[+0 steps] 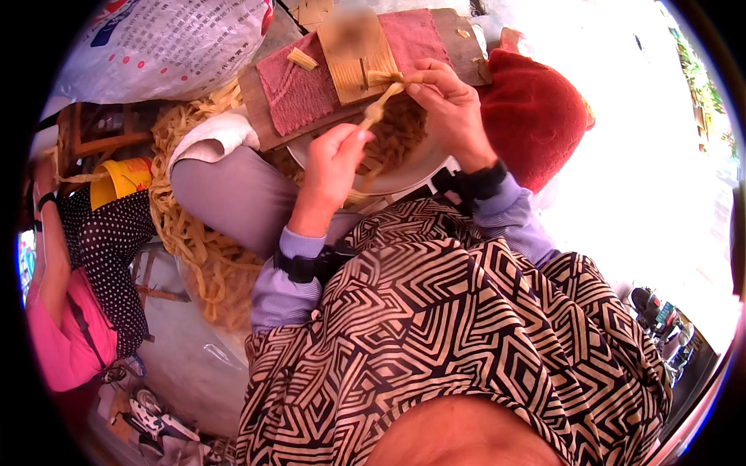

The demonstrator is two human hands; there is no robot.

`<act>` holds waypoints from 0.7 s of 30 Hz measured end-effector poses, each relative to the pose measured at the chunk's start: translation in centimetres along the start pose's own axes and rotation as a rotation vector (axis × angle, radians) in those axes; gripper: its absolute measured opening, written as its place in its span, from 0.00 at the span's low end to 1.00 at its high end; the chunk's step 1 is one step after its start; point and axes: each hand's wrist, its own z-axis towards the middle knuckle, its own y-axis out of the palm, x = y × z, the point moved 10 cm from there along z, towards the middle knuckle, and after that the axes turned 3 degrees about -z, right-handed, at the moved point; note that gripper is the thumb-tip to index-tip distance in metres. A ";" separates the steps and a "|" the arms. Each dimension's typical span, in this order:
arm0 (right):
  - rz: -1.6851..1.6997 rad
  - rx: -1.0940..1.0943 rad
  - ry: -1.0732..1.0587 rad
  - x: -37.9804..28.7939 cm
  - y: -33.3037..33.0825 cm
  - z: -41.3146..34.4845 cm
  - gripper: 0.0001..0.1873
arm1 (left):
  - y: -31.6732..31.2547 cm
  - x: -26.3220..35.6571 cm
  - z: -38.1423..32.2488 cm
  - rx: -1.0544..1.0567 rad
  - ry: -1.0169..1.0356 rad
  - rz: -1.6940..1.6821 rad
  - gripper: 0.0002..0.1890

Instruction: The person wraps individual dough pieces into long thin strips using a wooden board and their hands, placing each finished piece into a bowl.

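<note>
A knotted, pale yellow flat strip (374, 112) is stretched between my two hands, over a round white basin (402, 182) that holds many similar strips. Its lower end is pinched by my left hand (335, 163). At the upper end, my right hand (446, 96) pinches the strip between thumb and fingers, beside a wooden block (344, 76). The block lies across a board (256, 110) covered partly by pink cloth (297, 93). A short folded yellow piece (302, 59) rests on the cloth at the left. What the strips are made of, I cannot tell.
A heap of long yellow strips (204, 262) lies on plastic sheeting at the left. A printed white sack (175, 46) is behind it. Red cloth (530, 116) covers my right knee. At the far left sits another person in pink (76, 349), near a yellow container (122, 180).
</note>
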 end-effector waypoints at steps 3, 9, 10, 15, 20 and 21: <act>-0.312 -0.076 -0.076 -3.1 -0.4 0.9 0.14 | -1.8 2.8 -0.3 0.114 0.227 0.447 0.09; -0.305 -0.581 0.119 -3.9 5.5 0.5 0.12 | 0.9 7.9 0.1 -0.023 0.447 0.500 0.07; -0.159 -0.588 0.285 -3.1 4.9 0.4 0.10 | 0.7 6.9 0.9 -0.107 0.315 0.443 0.09; 0.168 -0.369 0.363 -2.4 3.3 2.1 0.04 | -0.6 8.5 3.2 -0.114 0.314 0.263 0.10; -0.053 -0.221 0.248 -1.6 2.5 4.1 0.04 | -3.1 6.4 6.2 0.009 0.172 0.169 0.07; -0.083 -0.197 0.240 -0.9 2.2 4.2 0.04 | -3.3 5.5 6.7 0.028 0.137 0.108 0.06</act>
